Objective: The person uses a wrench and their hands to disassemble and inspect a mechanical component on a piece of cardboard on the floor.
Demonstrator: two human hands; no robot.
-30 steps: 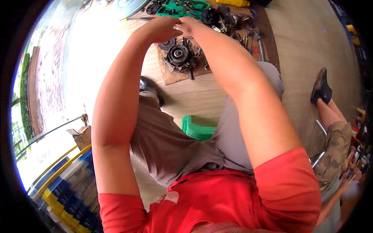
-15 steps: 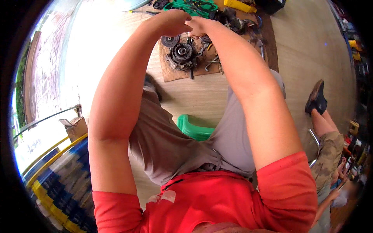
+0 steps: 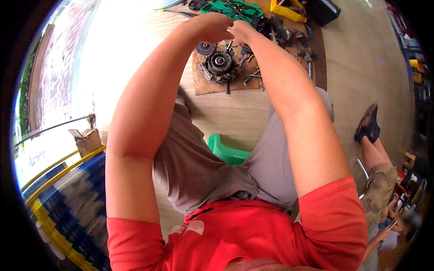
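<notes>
My left hand [image 3: 218, 28] and my right hand [image 3: 242, 32] meet at the top of the view, above a brown work board [image 3: 205, 86]. The fingers of both are curled in and pressed close together. Whatever lies between them is too small and too covered to make out. Just below the hands sits a dark, round mechanical assembly [image 3: 219, 62] with a ringed hub and a short shaft toward me. A dark toothed disc [image 3: 206, 48] lies beside it, under my left wrist. Metal hand tools [image 3: 252, 77] rest on the board under my right forearm.
Behind the hands are an open green tool case [image 3: 230, 8], a yellow bin [image 3: 288, 10] and a black box [image 3: 323, 11]. Greasy metal parts [image 3: 287, 34] lie at the right. A green stool [image 3: 228, 151] shows between my legs. Another person's shoe [image 3: 368, 123] is at the right.
The whole view has shifted a little, so the board and parts appear slightly farther right. My hands stay together, with little visible change in their grip.
</notes>
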